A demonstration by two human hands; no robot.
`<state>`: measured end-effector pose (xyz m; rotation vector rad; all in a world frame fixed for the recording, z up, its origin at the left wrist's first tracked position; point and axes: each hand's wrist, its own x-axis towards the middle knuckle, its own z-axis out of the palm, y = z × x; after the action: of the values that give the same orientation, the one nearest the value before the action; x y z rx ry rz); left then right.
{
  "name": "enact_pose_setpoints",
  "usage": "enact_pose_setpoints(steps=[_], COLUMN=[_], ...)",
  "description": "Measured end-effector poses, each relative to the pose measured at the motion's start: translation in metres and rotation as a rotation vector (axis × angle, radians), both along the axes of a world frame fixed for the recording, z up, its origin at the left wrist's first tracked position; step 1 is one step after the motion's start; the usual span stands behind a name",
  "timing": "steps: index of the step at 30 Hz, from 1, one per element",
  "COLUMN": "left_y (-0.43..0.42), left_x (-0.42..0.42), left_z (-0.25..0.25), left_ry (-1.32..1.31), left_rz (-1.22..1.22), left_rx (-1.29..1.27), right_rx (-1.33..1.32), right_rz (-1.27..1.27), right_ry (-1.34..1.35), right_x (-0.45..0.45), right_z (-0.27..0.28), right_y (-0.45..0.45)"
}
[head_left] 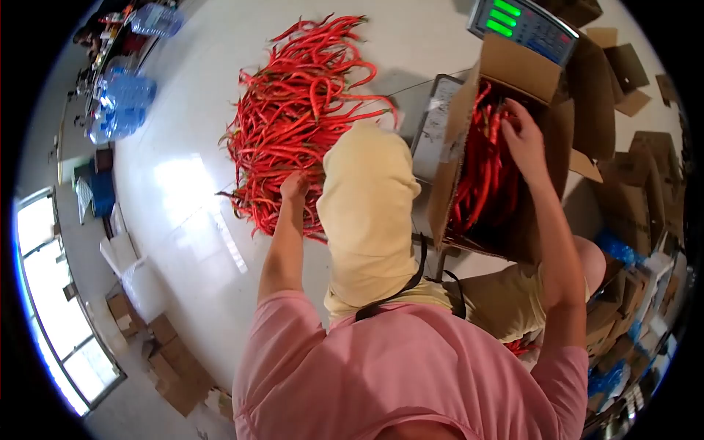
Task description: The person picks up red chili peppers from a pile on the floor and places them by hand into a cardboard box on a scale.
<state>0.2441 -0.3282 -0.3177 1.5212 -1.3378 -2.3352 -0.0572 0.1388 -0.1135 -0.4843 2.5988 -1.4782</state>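
Observation:
A big heap of long red chili peppers (pixel 282 117) lies on the pale floor in front of me. My left hand (pixel 295 186) is at the heap's lower right part, its fingers hidden among the peppers. To the right, an open cardboard box (pixel 451 158) holds more red peppers (pixel 484 176) lying lengthwise. My right hand (pixel 522 136) is over the box's upper part, thumb and fingers bent close to the peppers; whether it grips one is not clear. Beyond the box is a scale display (pixel 524 26) with green lit digits.
Large clear water bottles (pixel 121 103) stand at the upper left. Flattened cartons (pixel 172 367) lie at the lower left. Empty boxes (pixel 631 191) and blue plastic wrapping (pixel 612 378) crowd the right side. My bent knee (pixel 370 183) is between heap and box.

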Motion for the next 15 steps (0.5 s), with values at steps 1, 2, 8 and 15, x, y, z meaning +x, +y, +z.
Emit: enact_pose_setpoints(steps=[1,2,8,15], left_y=[0.002,-0.009,-0.009,-0.014], left_x=[-0.006,-0.003,-0.066,-0.093], left_z=[0.0,-0.027,-0.013,-0.001], left_ry=[-0.027,0.01,-0.113,-0.562], left_rz=[0.008,-0.011,-0.109,-0.596], left_rx=[-0.051,-0.054,-0.229,-0.82], right_rx=[-0.098,-0.108,-0.079,-0.01], right_rz=[0.006,0.015,0.06,0.036], right_ry=[-0.054,-0.085,-0.216,-0.262], right_x=[0.003,0.006,0.017,0.019], right_z=[0.011,0.025,0.039,0.047], right_y=[-0.002,-0.003,0.002,-0.003])
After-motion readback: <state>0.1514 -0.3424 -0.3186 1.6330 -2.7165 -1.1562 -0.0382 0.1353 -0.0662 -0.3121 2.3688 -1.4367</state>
